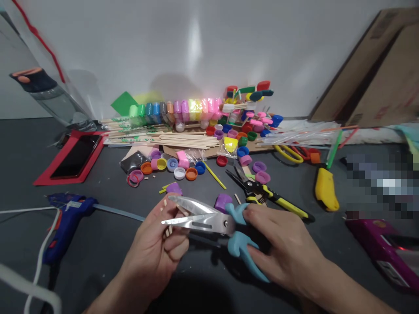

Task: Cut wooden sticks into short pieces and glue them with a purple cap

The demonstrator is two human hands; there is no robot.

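Note:
My right hand (pixel 278 240) is closed round the light blue handles of a pair of scissors (pixel 204 220). The blades point left and stand partly apart, with their tips over the fingers of my left hand (pixel 157 244). That hand is closed on small wooden stick pieces (pixel 167 231), whose pale ends show between the fingers. A purple clay piece (pixel 223 202) lies just behind the blades, and another purple piece (pixel 174 189) sits behind my left fingertips.
Coloured caps, wooden sticks (pixel 188 140) and clay packs (pixel 176 111) line the back. On the left are a blue glue gun (pixel 70 218), phone (pixel 77 156) and bottle (pixel 49 93). Pliers (pixel 271 196), a yellow cutter (pixel 325 187) and a purple device (pixel 376 248) lie right.

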